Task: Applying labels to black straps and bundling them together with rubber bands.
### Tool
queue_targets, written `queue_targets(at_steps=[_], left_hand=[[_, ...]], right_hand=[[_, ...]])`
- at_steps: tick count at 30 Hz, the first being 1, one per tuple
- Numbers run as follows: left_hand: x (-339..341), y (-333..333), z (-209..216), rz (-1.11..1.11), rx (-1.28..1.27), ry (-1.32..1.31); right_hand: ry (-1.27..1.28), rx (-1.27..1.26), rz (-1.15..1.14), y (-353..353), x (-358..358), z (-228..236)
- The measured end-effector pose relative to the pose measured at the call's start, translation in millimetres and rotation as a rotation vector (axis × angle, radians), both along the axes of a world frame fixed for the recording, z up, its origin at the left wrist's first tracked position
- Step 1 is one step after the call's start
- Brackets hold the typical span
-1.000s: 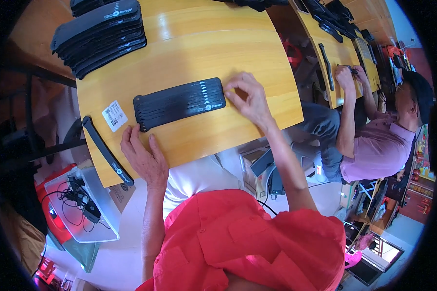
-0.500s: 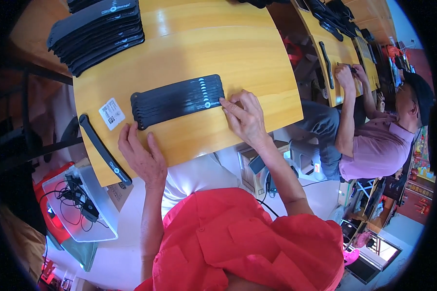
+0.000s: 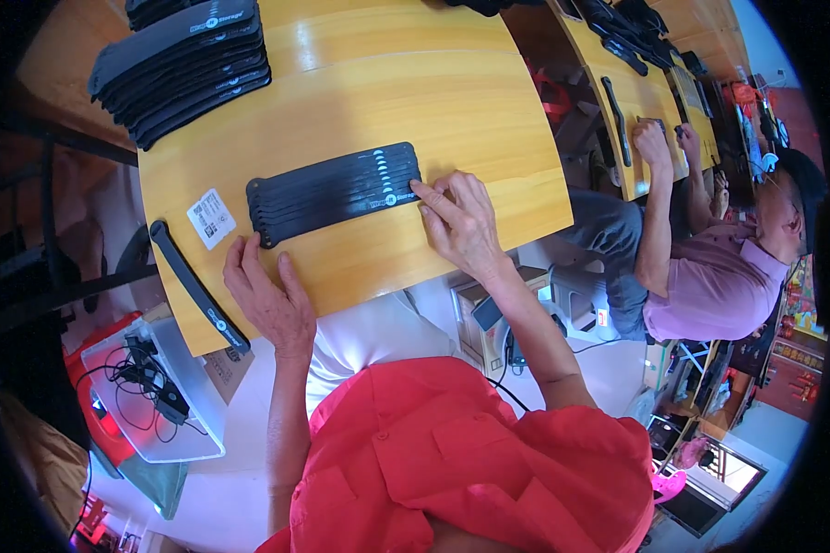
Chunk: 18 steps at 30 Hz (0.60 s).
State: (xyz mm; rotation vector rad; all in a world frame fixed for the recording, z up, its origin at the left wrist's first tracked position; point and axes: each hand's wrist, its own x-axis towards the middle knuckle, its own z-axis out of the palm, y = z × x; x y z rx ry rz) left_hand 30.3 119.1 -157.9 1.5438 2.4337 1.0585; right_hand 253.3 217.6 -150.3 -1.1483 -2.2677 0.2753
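Observation:
A row of several black straps (image 3: 332, 194) lies overlapped on the wooden table in front of me, with white printing near their right ends. My left hand (image 3: 272, 297) rests by the lower left corner of the row, fingers apart, a fingertip close to or touching the nearest strap's end. My right hand (image 3: 463, 221) is at the row's right end; one fingertip touches the edge while the other fingers bend loosely above the table. Neither hand grips a strap. To the left of the row lies a white label sheet (image 3: 211, 219) with printed marks.
A single black strap (image 3: 198, 286) lies along the table's left edge. A tall stack of black straps (image 3: 184, 69) stands at the far left of the table (image 3: 433, 101). Below left is a clear bin (image 3: 161, 396) with cables. At right, a person in a pink shirt (image 3: 719, 286) works at another table.
My hands and the row of straps hold nearly the same places; the view has shifted slightly. The co-worker's hands have moved a little apart.

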Motion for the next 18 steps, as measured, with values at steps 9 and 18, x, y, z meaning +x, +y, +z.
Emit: queue_targets(at_steps=[9, 18], left_hand=[[1.0, 0.9, 1.6, 0.011, -0.013, -0.021], [0.1, 0.1, -0.8, 0.01, -0.005, 0.012]], right_hand=[[-0.019, -0.046, -0.029, 0.1, -2.7, 4.7], [-0.05, -0.037, -0.014, 2.4, -4.2, 7.3]])
